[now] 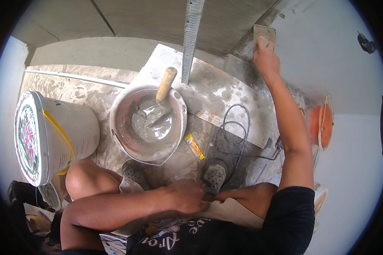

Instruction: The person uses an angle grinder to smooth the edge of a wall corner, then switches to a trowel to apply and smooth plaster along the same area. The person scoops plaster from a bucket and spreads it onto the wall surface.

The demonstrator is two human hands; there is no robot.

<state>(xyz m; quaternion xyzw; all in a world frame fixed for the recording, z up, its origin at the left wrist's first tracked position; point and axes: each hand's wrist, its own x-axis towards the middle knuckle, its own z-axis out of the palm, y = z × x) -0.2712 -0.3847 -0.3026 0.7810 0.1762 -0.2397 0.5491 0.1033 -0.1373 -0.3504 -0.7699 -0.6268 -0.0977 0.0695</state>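
My right hand [267, 59] is stretched far forward and grips a flat rectangular scraper [264, 32]. Its blade lies against the corner where the grey tiled surface meets the pale wall [319, 59]. Close to my lap, my left hand [189, 196] is curled closed; its fingers are mostly hidden, and I cannot make out what is in them, if anything. In front of me stands a bucket [115, 108] with wet grey mortar [147, 121] inside. A trowel with a wooden handle [167, 83] leans in it, blade sunk in the mix.
A large white lidded pail [74, 127] stands at left. A splattered board [225, 93] lies beyond the bucket, with a metal straightedge [191, 42] upright on it. A black cable [242, 140] loops over the floor near a yellow packet [194, 147]. An orange bucket [320, 127] sits at right.
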